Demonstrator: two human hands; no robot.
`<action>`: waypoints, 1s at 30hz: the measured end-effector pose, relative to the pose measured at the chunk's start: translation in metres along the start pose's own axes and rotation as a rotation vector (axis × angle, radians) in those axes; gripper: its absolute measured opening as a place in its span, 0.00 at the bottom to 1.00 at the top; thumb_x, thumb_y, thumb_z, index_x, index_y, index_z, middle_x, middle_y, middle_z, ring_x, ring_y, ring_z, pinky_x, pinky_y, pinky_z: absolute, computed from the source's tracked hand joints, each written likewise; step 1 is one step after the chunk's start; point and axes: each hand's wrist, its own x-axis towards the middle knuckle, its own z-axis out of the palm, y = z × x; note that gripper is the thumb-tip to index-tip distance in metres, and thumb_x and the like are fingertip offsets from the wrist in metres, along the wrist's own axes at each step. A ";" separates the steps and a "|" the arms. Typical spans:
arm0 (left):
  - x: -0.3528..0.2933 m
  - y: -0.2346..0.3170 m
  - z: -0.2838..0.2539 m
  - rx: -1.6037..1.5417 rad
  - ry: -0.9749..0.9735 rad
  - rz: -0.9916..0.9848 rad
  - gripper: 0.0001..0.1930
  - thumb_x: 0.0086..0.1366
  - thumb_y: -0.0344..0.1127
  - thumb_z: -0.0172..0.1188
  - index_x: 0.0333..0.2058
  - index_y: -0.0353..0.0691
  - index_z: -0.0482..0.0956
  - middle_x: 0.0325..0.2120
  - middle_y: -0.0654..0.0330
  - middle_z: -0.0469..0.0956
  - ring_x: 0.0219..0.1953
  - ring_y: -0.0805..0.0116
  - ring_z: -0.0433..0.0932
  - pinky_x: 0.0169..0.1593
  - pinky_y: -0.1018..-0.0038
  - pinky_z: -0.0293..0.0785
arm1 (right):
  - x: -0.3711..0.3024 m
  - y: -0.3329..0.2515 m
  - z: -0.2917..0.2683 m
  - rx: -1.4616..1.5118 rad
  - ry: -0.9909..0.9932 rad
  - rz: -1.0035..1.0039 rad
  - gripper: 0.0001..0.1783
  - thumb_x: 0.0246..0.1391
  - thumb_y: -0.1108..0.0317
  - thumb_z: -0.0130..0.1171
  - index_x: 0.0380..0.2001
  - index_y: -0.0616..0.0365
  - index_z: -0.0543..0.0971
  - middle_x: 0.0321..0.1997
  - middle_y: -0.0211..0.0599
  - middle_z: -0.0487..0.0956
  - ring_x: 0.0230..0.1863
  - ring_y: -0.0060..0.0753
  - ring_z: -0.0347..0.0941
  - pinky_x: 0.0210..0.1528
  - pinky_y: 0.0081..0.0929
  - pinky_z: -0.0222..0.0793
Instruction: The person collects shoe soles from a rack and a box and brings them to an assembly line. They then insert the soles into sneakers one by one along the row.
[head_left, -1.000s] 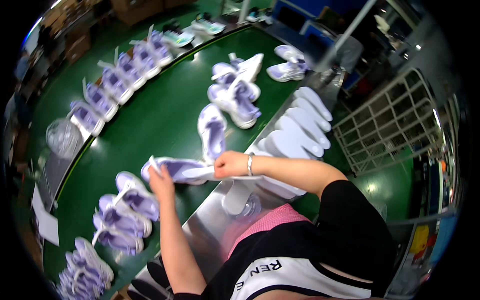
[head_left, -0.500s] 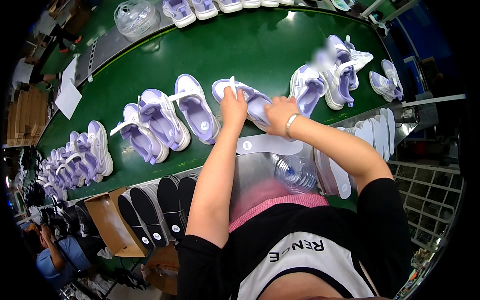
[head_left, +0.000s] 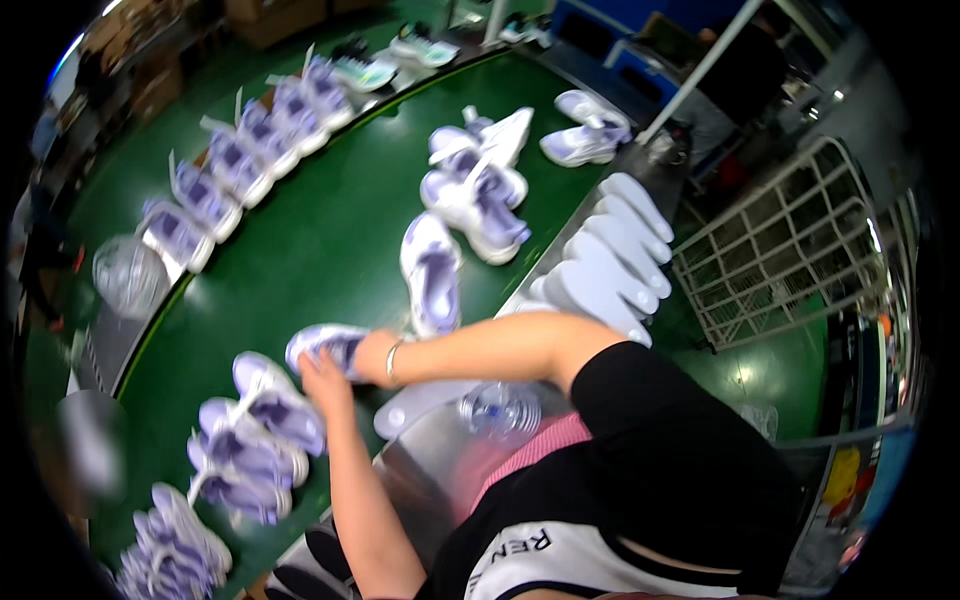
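Both my hands are on a white and purple shoe (head_left: 318, 342) lying on the green conveyor belt (head_left: 320, 220). My left hand (head_left: 325, 384) grips its near side. My right hand (head_left: 368, 360), a bracelet at its wrist, closes over its opening, and the fingers are partly hidden. A single white insole (head_left: 415, 403) lies on the metal ledge (head_left: 420, 455) just below my right forearm, touched by neither hand. A clear plastic bottle (head_left: 500, 408) lies beside the insole.
More purple shoes lie to the left (head_left: 255, 430), ahead (head_left: 432, 270) and in a far row (head_left: 240, 150). A fanned stack of white insoles (head_left: 610, 255) sits on the ledge. Black insoles (head_left: 320, 550) lie near my elbow. A white wire rack (head_left: 780, 240) stands on the right.
A second ago my right hand held the white insole; it now lies on the ledge and that hand is on the shoe. The view swung left, then back.
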 end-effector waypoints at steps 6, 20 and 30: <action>-0.006 0.018 -0.004 -0.111 -0.033 0.019 0.12 0.57 0.36 0.48 0.31 0.30 0.64 0.27 0.44 0.70 0.29 0.49 0.70 0.34 0.64 0.64 | 0.005 0.007 0.012 -0.012 -0.054 -0.079 0.12 0.44 0.65 0.48 0.31 0.54 0.77 0.34 0.39 0.76 0.36 0.37 0.73 0.38 0.30 0.67; -0.004 0.016 -0.010 -0.036 -0.056 -0.017 0.12 0.56 0.35 0.49 0.33 0.31 0.64 0.27 0.45 0.70 0.30 0.47 0.69 0.35 0.64 0.64 | 0.053 0.011 0.046 0.102 -0.101 0.063 0.22 0.38 0.53 0.51 0.35 0.55 0.75 0.39 0.43 0.74 0.40 0.38 0.72 0.40 0.31 0.66; -0.005 0.022 0.003 -0.121 0.001 -0.084 0.10 0.54 0.36 0.51 0.31 0.34 0.66 0.23 0.44 0.71 0.29 0.44 0.70 0.30 0.60 0.64 | -0.012 0.029 0.009 -0.177 -0.488 -0.155 0.21 0.39 0.66 0.47 0.42 0.58 0.70 0.38 0.46 0.74 0.43 0.42 0.69 0.53 0.46 0.49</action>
